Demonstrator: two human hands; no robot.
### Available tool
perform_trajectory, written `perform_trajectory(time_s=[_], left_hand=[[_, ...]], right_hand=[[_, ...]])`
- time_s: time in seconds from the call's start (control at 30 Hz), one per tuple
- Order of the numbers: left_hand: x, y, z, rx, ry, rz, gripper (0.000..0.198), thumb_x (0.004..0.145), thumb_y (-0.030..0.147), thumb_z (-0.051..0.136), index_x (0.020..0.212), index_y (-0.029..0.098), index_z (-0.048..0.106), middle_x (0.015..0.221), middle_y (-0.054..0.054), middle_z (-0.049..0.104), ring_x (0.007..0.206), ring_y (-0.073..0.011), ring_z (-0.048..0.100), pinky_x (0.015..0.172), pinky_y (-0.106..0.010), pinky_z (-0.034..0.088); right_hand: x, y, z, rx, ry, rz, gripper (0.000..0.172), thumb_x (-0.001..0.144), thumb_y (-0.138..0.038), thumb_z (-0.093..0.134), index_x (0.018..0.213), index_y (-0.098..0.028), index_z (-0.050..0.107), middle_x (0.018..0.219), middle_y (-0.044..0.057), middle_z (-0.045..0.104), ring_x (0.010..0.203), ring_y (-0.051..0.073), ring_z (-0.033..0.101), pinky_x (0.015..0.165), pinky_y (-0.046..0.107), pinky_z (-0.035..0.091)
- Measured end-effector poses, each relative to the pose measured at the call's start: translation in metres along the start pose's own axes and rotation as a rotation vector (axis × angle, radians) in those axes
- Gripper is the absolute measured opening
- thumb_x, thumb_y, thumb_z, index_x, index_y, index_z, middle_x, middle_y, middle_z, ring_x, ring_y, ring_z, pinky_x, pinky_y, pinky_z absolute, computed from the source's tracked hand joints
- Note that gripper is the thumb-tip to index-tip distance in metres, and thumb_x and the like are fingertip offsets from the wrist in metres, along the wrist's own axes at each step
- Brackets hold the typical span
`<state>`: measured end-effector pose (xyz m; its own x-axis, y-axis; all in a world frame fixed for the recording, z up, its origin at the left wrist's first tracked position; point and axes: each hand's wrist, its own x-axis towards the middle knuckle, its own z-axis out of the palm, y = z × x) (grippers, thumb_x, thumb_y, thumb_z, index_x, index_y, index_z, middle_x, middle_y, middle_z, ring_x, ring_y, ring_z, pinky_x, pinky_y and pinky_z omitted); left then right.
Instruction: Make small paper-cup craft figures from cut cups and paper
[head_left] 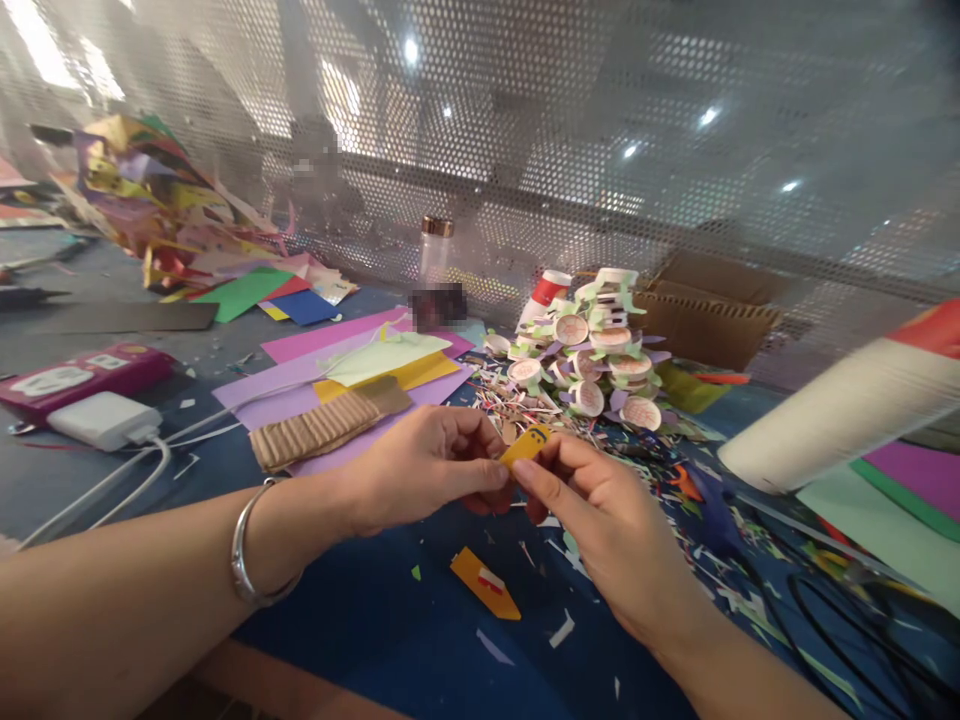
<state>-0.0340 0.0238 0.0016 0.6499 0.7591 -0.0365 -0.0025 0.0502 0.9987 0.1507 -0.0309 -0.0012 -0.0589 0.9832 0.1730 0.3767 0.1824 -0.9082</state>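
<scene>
Between both hands is a small yellow paper strip [527, 446] with a dark face drawn near its upper end. My left hand [439, 460], a silver bangle on its wrist, pinches the strip's lower left end. From the other side, my right hand [592, 505] grips it between thumb and fingers. Below them on the blue table lies an orange-yellow paper piece [486, 585] with a pointed end and a small red and white bit on it. Paper scraps [561, 628] are scattered around that piece. The far fingertips of both hands are partly hidden.
A heap of round paper pieces [589, 350] rises beyond my hands. Coloured sheets [247, 395] and corrugated cardboard [322, 425] lie to the left, near a white charger [105, 415] with cables. A white roll [840, 410] and black cables [847, 640] occupy the right.
</scene>
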Motion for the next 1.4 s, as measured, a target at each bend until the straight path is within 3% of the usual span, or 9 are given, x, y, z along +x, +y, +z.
perform_trajectory(time_s=[0.37, 0.53, 0.7, 0.83, 1.1, 1.4], left_hand=[[0.001, -0.002, 0.005, 0.004, 0.063, 0.036, 0.019, 0.084, 0.022, 0.071, 0.072, 0.015, 0.058, 0.066, 0.000, 0.066, 0.062, -0.0100, 0.064, 0.063, -0.022, 0.053], [0.001, -0.002, 0.006, -0.031, 0.093, 0.028, 0.019, 0.083, 0.023, 0.072, 0.075, 0.016, 0.057, 0.070, -0.001, 0.069, 0.068, -0.0123, 0.067, 0.067, -0.025, 0.053], [0.002, 0.000, 0.002, -0.057, 0.179, 0.064, 0.019, 0.081, 0.026, 0.076, 0.078, 0.016, 0.060, 0.071, 0.003, 0.065, 0.065, -0.0077, 0.057, 0.061, -0.019, 0.043], [0.002, -0.001, -0.001, -0.148, 0.199, 0.042, 0.021, 0.080, 0.025, 0.079, 0.079, 0.016, 0.060, 0.073, 0.003, 0.067, 0.067, -0.0066, 0.056, 0.057, -0.019, 0.036], [0.004, -0.003, 0.002, -0.380, 0.120, 0.065, 0.019, 0.078, 0.020, 0.082, 0.079, 0.013, 0.064, 0.075, 0.002, 0.066, 0.068, -0.0071, 0.058, 0.069, -0.020, 0.045], [0.003, -0.006, 0.012, -0.328, 0.129, 0.162, 0.021, 0.079, 0.015, 0.082, 0.093, 0.013, 0.067, 0.090, -0.003, 0.071, 0.087, -0.0139, 0.067, 0.084, -0.025, 0.051]], right_hand=[[-0.001, 0.003, 0.001, 0.028, 0.021, -0.005, 0.028, 0.093, -0.044, 0.065, 0.079, -0.021, 0.062, 0.068, -0.003, 0.062, 0.063, 0.012, 0.058, 0.059, 0.024, 0.048], [-0.002, 0.002, 0.002, 0.084, 0.031, -0.005, 0.023, 0.093, -0.042, 0.066, 0.083, -0.021, 0.065, 0.068, -0.003, 0.063, 0.062, 0.011, 0.058, 0.060, 0.022, 0.050], [-0.003, 0.002, 0.002, 0.109, 0.116, 0.003, 0.020, 0.092, -0.042, 0.068, 0.097, -0.022, 0.070, 0.074, -0.003, 0.065, 0.062, 0.011, 0.058, 0.057, 0.022, 0.050], [-0.004, 0.004, 0.001, 0.089, 0.123, -0.002, 0.022, 0.091, -0.043, 0.069, 0.097, -0.022, 0.071, 0.073, -0.003, 0.065, 0.060, 0.011, 0.058, 0.055, 0.023, 0.049], [-0.002, 0.002, 0.004, 0.042, 0.093, -0.073, 0.017, 0.090, -0.038, 0.070, 0.092, -0.022, 0.068, 0.078, -0.001, 0.068, 0.066, 0.013, 0.060, 0.059, 0.025, 0.048], [-0.003, -0.002, 0.006, -0.157, 0.219, -0.267, 0.009, 0.089, -0.027, 0.068, 0.085, -0.020, 0.064, 0.067, -0.004, 0.062, 0.055, 0.010, 0.056, 0.052, 0.023, 0.046]])
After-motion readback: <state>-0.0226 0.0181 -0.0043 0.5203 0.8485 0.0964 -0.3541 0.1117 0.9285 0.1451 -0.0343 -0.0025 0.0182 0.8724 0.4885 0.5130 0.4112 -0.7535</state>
